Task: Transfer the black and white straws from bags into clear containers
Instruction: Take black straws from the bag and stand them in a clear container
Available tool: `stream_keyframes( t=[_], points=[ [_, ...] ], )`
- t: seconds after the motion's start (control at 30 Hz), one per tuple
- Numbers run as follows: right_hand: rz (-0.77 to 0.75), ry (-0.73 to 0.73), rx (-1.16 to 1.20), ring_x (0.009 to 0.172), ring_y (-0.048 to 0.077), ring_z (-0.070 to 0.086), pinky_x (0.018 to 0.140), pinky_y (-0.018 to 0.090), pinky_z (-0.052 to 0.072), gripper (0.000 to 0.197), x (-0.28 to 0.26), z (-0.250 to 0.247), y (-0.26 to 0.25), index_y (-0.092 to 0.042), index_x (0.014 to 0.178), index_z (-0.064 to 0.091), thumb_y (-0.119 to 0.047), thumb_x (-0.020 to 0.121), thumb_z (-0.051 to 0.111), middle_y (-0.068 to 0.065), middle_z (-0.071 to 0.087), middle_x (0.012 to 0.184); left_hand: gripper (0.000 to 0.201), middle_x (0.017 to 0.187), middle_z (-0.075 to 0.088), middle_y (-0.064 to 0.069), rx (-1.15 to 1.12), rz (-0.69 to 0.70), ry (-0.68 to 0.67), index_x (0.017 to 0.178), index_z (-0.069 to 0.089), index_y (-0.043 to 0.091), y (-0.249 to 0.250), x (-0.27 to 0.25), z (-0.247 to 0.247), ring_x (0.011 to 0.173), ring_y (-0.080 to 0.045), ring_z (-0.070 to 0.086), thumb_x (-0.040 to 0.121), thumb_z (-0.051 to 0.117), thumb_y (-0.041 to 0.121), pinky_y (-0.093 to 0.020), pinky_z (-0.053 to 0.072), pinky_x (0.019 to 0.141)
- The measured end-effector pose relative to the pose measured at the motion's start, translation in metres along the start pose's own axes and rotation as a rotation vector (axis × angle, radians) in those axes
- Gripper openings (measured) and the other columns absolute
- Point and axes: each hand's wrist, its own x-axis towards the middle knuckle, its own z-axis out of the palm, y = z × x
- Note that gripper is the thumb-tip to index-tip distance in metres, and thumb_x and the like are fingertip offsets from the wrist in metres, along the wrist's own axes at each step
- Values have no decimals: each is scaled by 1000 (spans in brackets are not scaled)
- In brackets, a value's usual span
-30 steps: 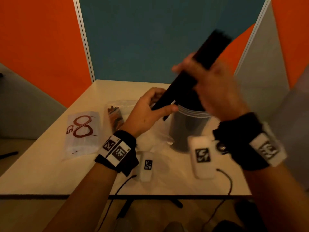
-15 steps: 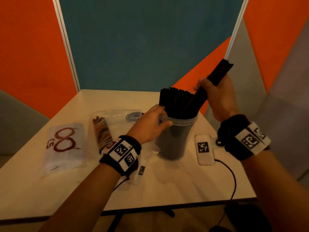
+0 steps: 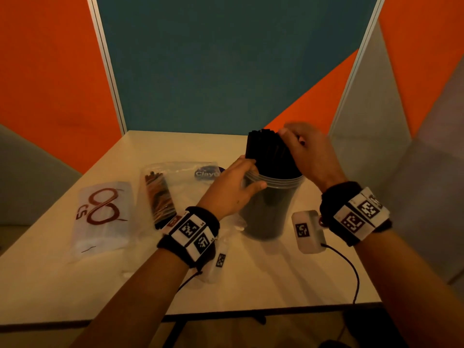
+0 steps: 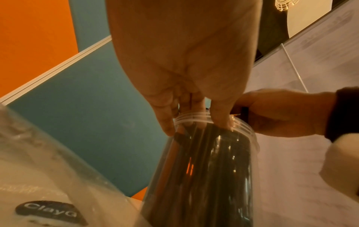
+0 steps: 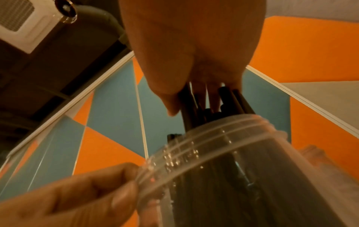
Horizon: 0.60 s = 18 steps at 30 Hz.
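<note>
A clear container (image 3: pixel 270 209) stands upright on the table, packed with black straws (image 3: pixel 268 154) that stick out above its rim. My left hand (image 3: pixel 251 173) grips the near-left rim; in the left wrist view its fingers (image 4: pixel 219 116) hook over the rim (image 4: pixel 196 118). My right hand (image 3: pixel 288 138) holds the tops of the straws from the right. In the right wrist view its fingers (image 5: pixel 172 104) curl round several black straws (image 5: pixel 227 98) above the container (image 5: pixel 223 142). No white straws are in view.
A printed plastic bag (image 3: pixel 103 212) lies at the left. Beside it a clear bag (image 3: pixel 160 197) holds brownish sticks, with a labelled bag (image 3: pixel 206 173) behind. A white tagged box (image 3: pixel 308 231) with a cable sits right of the container. Partition walls enclose the table (image 3: pixel 175 146).
My right hand has brought the tilted bundle of black straws down into the container, where it now stands with the others. My left hand has shifted from the bundle to the container's rim.
</note>
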Motion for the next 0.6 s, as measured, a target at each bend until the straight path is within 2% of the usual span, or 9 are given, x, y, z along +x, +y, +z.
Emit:
stream_keyframes(
  t=[0.07,0.13,0.2,0.27,0.33,0.37,0.43,0.53,0.6],
  points=[
    [0,-91,-65,104,21,58,83,23,39,25,-2,5,1,-12,109,66,-25,98,48,7,65,114,26,132,49,3,-18,10,9,110,56,14,0,0,0,114,-7,49,88,64,27,-24,40,100],
    [10,-48,-42,115,20,54,90,21,37,31,-3,4,2,-15,123,60,-28,98,47,5,61,125,27,131,49,3,-13,14,4,111,56,15,-1,0,1,114,-9,50,88,64,27,-26,41,100],
    [-53,-2,-74,122,24,49,102,32,38,39,-2,5,4,-16,132,52,-34,98,43,6,56,131,29,131,49,2,-24,8,0,113,56,15,-1,0,1,115,-11,50,88,63,27,-28,41,101],
    [-77,-135,-250,124,31,45,104,50,35,44,-4,10,8,-18,132,50,-41,97,37,5,54,131,29,130,49,1,-44,11,4,114,55,14,-1,0,1,115,-11,50,88,63,26,-31,42,102],
    [-3,-274,-372,135,33,33,108,54,28,48,-5,13,12,-19,139,43,-43,98,37,3,46,142,29,129,50,1,-52,10,2,113,55,14,0,0,1,115,-11,50,88,64,27,-35,43,102],
    [28,-294,-370,139,32,28,109,54,25,50,-7,12,11,-20,142,39,-45,98,37,3,41,146,31,131,49,2,-50,10,-6,114,55,14,0,0,1,117,-12,50,88,64,27,-38,42,103],
    [46,-257,-271,143,33,21,111,55,22,57,-10,9,4,-23,145,34,-51,96,39,4,36,150,40,144,41,4,-29,6,-38,125,52,20,-2,-2,-3,130,-12,41,88,63,31,-41,38,108],
    [78,-110,-80,146,28,14,117,55,10,55,-18,0,-19,-28,145,34,-49,94,45,4,29,155,62,158,15,14,21,25,-88,141,35,34,-6,-16,-20,144,-8,15,87,65,35,-37,26,116],
    [-35,-7,-14,137,24,36,116,47,23,41,-33,-3,-46,-24,132,51,-37,93,48,5,47,142,75,158,4,17,165,2,-156,143,27,40,-11,-31,-40,145,-5,5,82,70,36,-33,17,118]
  ],
)
